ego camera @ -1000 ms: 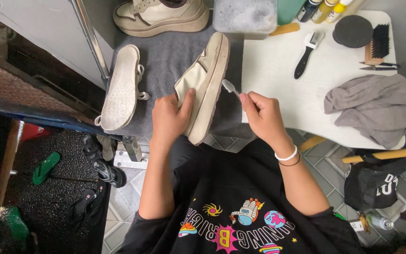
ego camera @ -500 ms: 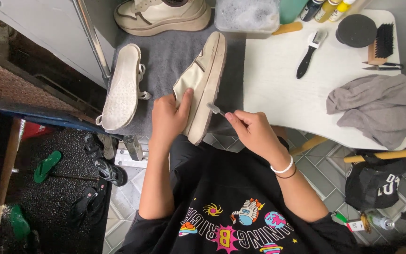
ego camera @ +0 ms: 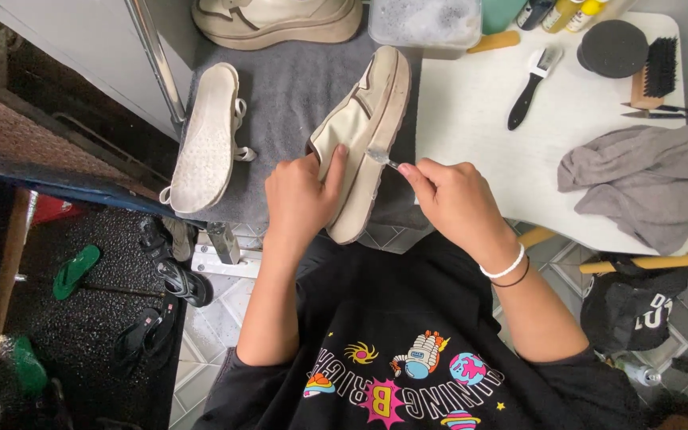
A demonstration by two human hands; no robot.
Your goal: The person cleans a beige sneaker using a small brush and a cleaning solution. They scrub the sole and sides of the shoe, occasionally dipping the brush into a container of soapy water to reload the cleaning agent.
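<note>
My left hand grips the heel end of a cream platform shoe tilted on its side on a grey mat. Pinched in my right hand is a small brush, whose head touches the side of the shoe's sole. An upturned white sole lies to the left on the mat.
Another cream shoe and a soapy tub sit at the back. On the white table are a black-handled brush, a round black lid, a wooden brush and a grey cloth. Sandals lie on the floor.
My right hand has drawn the brush from the upper side of the sole down toward me along the shoe's edge. My left hand keeps holding the shoe.
</note>
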